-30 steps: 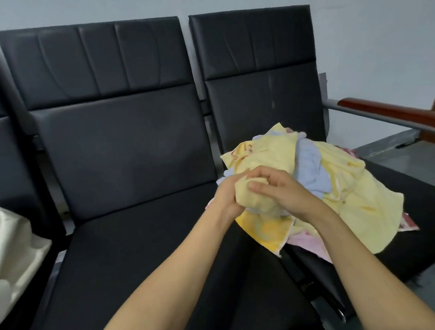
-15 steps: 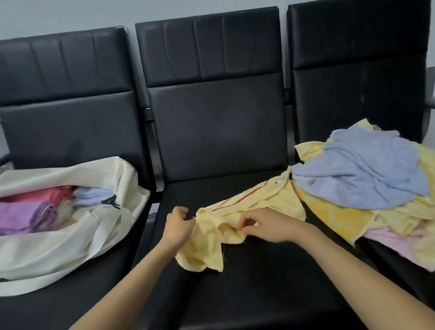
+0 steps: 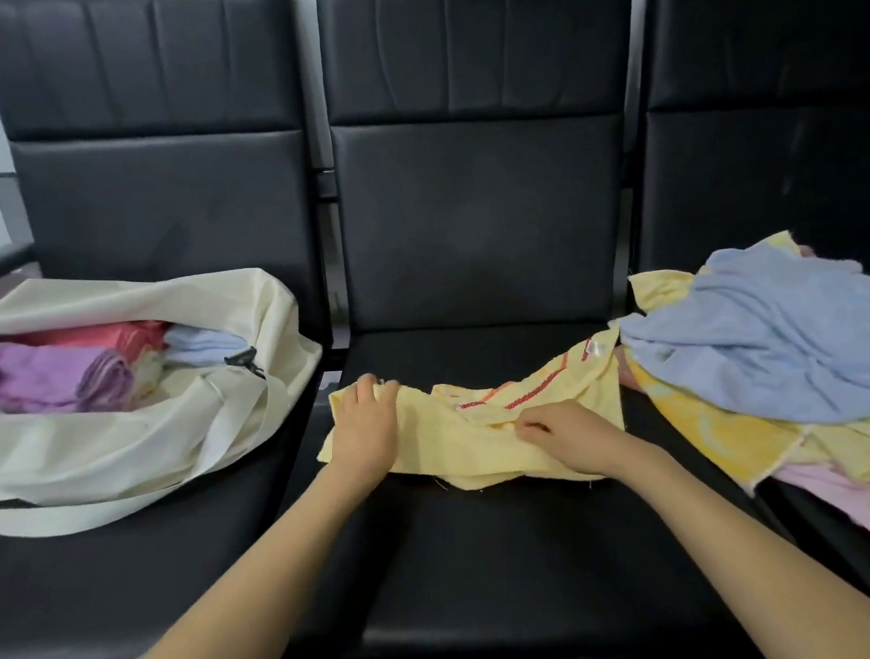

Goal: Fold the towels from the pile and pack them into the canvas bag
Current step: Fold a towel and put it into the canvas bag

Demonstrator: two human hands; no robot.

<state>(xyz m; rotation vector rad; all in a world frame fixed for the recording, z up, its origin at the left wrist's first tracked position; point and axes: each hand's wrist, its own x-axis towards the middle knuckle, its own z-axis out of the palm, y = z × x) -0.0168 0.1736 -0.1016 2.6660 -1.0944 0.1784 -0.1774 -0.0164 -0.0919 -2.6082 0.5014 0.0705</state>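
Currently the yellow towel [image 3: 487, 444] lies crumpled on the middle seat [image 3: 490, 557]. Left hand [image 3: 367, 426] rests flat on its left end, fingers fairly straight. Right hand [image 3: 569, 433] pinches a fold. Canvas bag [image 3: 122, 444] sits on the left seat, pile [image 3: 763, 337] on the right.

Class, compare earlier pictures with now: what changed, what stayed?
The yellow towel was pulled leftward off the pile onto the middle seat and spread out. The left hand now lies on its left end; the right hand pinches a fold. The canvas bag and pile stayed put.
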